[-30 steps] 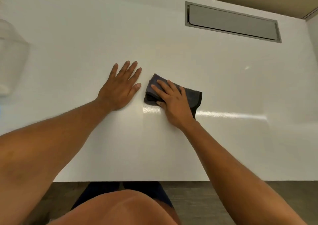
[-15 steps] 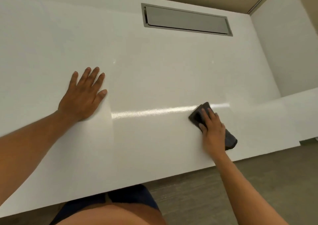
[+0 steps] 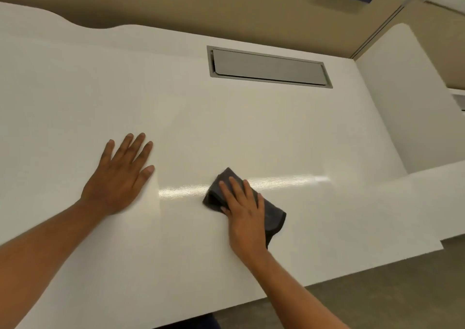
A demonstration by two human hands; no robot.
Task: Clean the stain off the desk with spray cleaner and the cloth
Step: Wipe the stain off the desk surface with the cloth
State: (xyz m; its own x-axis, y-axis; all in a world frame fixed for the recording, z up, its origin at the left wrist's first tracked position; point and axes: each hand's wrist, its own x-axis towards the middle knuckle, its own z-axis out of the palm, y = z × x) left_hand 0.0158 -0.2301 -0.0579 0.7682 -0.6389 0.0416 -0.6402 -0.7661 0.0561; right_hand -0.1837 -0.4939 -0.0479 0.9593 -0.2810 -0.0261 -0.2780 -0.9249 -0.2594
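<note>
Right hand (image 3: 245, 215) presses cloth (image 3: 273, 216) flat on desk (image 3: 226, 132)

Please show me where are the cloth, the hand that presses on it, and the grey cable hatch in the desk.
cloth (image 3: 273, 216), head view, bare dark part right of the fingers.
right hand (image 3: 245, 218), head view, back of the hand.
cable hatch (image 3: 269, 67), head view, middle of its grey lid.

My left hand (image 3: 120, 177) and right hand (image 3: 245, 218): bare, no rings or watch. Forearms bare, unsleeved. Dark navy garment (image 3: 201, 323) at lap.
</note>
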